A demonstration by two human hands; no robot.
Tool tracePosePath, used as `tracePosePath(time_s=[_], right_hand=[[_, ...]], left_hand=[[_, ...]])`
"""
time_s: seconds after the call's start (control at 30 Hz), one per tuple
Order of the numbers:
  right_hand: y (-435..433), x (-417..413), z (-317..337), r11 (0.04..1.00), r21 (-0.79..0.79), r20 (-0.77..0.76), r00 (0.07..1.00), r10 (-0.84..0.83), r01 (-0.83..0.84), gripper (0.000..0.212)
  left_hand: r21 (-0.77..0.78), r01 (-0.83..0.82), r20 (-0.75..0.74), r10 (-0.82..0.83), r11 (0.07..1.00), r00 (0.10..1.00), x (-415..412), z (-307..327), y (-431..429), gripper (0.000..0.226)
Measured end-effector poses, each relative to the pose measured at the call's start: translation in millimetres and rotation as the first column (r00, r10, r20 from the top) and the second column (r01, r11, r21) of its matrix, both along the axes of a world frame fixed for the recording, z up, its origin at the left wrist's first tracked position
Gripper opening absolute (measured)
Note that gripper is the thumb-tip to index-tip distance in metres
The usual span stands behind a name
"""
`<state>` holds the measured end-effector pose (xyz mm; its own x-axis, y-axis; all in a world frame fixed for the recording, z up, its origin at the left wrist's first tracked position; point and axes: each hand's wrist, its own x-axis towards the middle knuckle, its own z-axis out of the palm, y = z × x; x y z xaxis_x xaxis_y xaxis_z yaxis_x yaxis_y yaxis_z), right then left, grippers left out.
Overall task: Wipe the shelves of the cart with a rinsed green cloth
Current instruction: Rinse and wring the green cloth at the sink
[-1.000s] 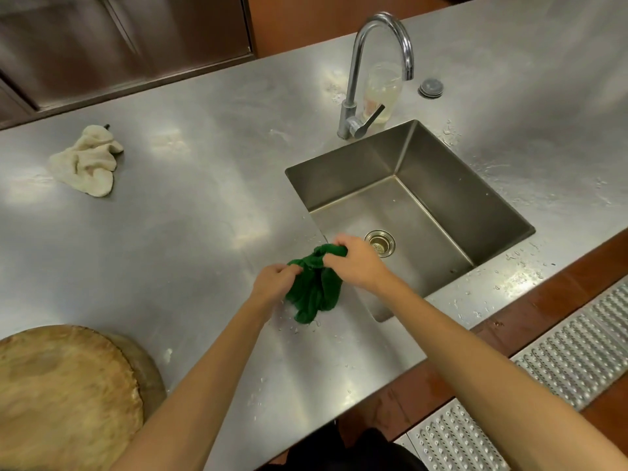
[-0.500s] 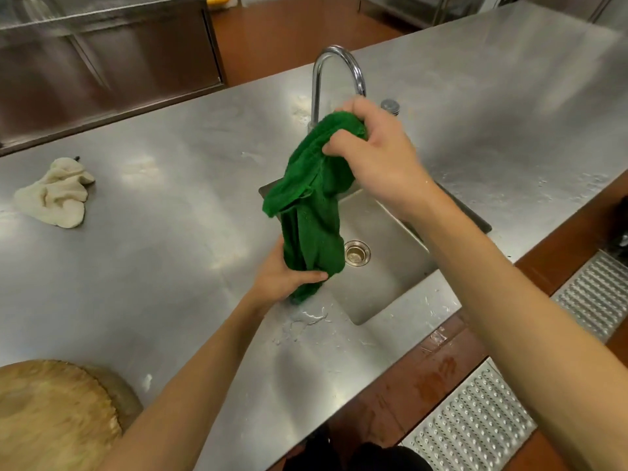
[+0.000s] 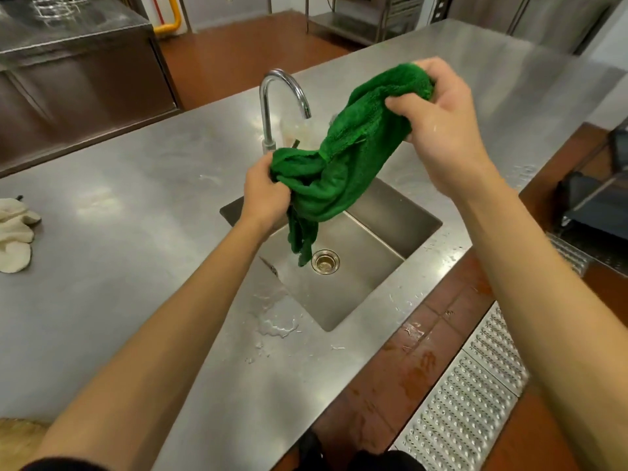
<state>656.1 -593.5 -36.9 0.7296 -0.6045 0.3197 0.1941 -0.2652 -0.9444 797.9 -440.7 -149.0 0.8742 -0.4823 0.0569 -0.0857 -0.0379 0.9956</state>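
Note:
A wet green cloth (image 3: pixel 346 158) stretches between both my hands above the steel sink (image 3: pixel 390 232). My left hand (image 3: pixel 265 195) grips its lower bunched end near the sink's far left corner. My right hand (image 3: pixel 441 130) holds the upper end, raised higher and to the right. A loose tail of the cloth hangs down toward the drain (image 3: pixel 325 261). The curved tap (image 3: pixel 278 96) stands just behind the cloth. A dark cart frame (image 3: pixel 591 195) shows partly at the right edge.
A cream rag (image 3: pixel 15 236) lies on the steel counter (image 3: pixel 136 215) at the left edge. A puddle (image 3: pixel 275 324) sits on the counter by the sink's front corner. A wooden board (image 3: pixel 17 436) peeks in bottom left. A metal floor grate (image 3: pixel 469 396) runs along the red tiles.
Both hands have lifted the cloth from the sink's edge. My right hand has moved up and to the right, pulling the cloth out longer, and my left hand has risen too.

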Motion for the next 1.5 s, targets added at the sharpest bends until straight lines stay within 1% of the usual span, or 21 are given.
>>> tracePosePath(time_s=[0.13,0.23,0.3,0.37,0.43,0.47,0.53,0.63,0.77,0.87,0.93,1.0,1.1,1.17,1.2,1.23,1.3,1.33,1.37,1.4,1.5], right_hand=[[-16.2,-10.2,-14.7,0.994,0.056,-0.003,0.996,-0.091,0.091,0.017],[-21.4,-19.1,-19.4,0.993,0.101,-0.008,0.998,-0.061,0.062,0.023],[-21.4,-23.4,-24.2,0.997,0.079,-0.052,0.998,0.019,-0.015,0.039],[-21.5,-24.0,-30.6,0.996,0.036,-0.123,0.989,0.087,-0.083,0.062],[-21.3,-21.4,-37.1,0.992,-0.009,-0.182,0.976,0.121,-0.125,0.082],[-20.1,-19.6,-39.6,0.989,-0.030,-0.205,0.970,0.134,-0.143,0.089],[-18.3,-16.1,-44.6,0.984,-0.057,-0.238,0.960,0.150,-0.168,0.096],[-17.4,-12.1,-54.1,0.978,-0.073,-0.289,0.942,0.169,-0.197,0.099],[-20.0,-5.4,-69.2,0.974,-0.100,-0.328,0.931,0.158,-0.201,0.110],[-16.0,4.1,-80.3,0.971,-0.137,-0.394,0.910,0.126,-0.193,0.120],[-12.0,11.7,-89.8,0.978,-0.112,-0.405,0.907,0.116,-0.175,0.115],[-5.7,16.8,-96.8,0.991,-0.076,-0.416,0.907,0.067,-0.108,0.112],[-5.4,30.3,-114.4,0.998,-0.066,-0.458,0.889,-0.016,-0.016,0.118],[-9.6,39.0,-127.0,0.997,-0.073,-0.520,0.854,-0.026,-0.014,0.119],[-10.5,40.1,-126.9,0.997,-0.071,-0.554,0.833,-0.012,-0.032,0.116],[-10.5,38.2,-123.1,0.997,-0.048,-0.571,0.821,0.025,-0.064,0.105],[-18.9,31.6,-119.3,0.985,0.061,-0.560,0.812,0.166,-0.159,0.059],[-27.8,28.1,-121.0,0.965,0.148,-0.533,0.804,0.264,-0.218,0.045],[-37.5,25.5,-123.8,0.940,0.232,-0.502,0.798,0.335,-0.249,0.041],[-46.8,22.5,-127.9,0.915,0.314,-0.469,0.797,0.380,-0.252,0.042],[-77.9,21.9,-152.3,0.821,0.536,-0.367,0.820,0.439,-0.199,0.058]], left_hand=[[0.029,0.000,0.094,-0.003,1.000,0.996,3.0,22.9,-18.1,0.040],[0.048,0.018,0.160,-0.026,0.999,0.987,3.3,30.1,-26.5,0.043],[0.031,0.022,0.183,-0.027,0.999,0.983,0.2,33.5,-31.4,0.043],[0.015,0.027,0.193,-0.030,1.000,0.981,-2.9,36.0,-35.7,0.041],[0.011,0.032,0.202,-0.033,0.999,0.979,-3.1,36.7,-40.0,0.040],[0.012,0.030,0.204,-0.032,0.999,0.978,-2.6,37.1,-42.0,0.041],[0.013,0.028,0.204,-0.030,1.000,0.979,-1.8,39.6,-45.3,0.043],[0.009,0.025,0.201,-0.026,1.000,0.979,0.1,43.1,-49.0,0.046],[0.005,0.033,0.200,-0.033,0.999,0.979,-3.2,47.9,-53.2,0.048],[-0.026,0.048,0.199,-0.042,0.999,0.979,-10.3,54.0,-56.6,0.047],[-0.037,0.066,0.214,-0.057,0.997,0.975,-17.0,58.9,-58.9,0.048],[-0.032,0.092,0.247,-0.081,0.995,0.966,-22.7,62.5,-61.6,0.053],[0.000,0.124,0.274,-0.119,0.992,0.954,-23.0,64.4,-64.6,0.059],[0.049,0.144,0.322,-0.153,0.988,0.934,-19.6,62.9,-65.3,0.062],[0.079,0.149,0.349,-0.167,0.986,0.922,-18.5,61.9,-65.8,0.063],[0.104,0.144,0.363,-0.172,0.984,0.916,-16.2,59.7,-67.2,0.064],[0.126,0.118,0.345,-0.155,0.985,0.926,-10.3,55.7,-70.6,0.062],[0.133,0.095,0.328,-0.135,0.986,0.935,-5.4,53.6,-72.9,0.060],[0.142,0.072,0.314,-0.114,0.987,0.943,0.2,51.3,-75.8,0.059],[0.151,0.056,0.303,-0.100,0.987,0.948,5.1,49.0,-78.5,0.058],[0.143,0.012,0.258,-0.049,0.990,0.965,16.2,45.9,-89.8,0.056]])
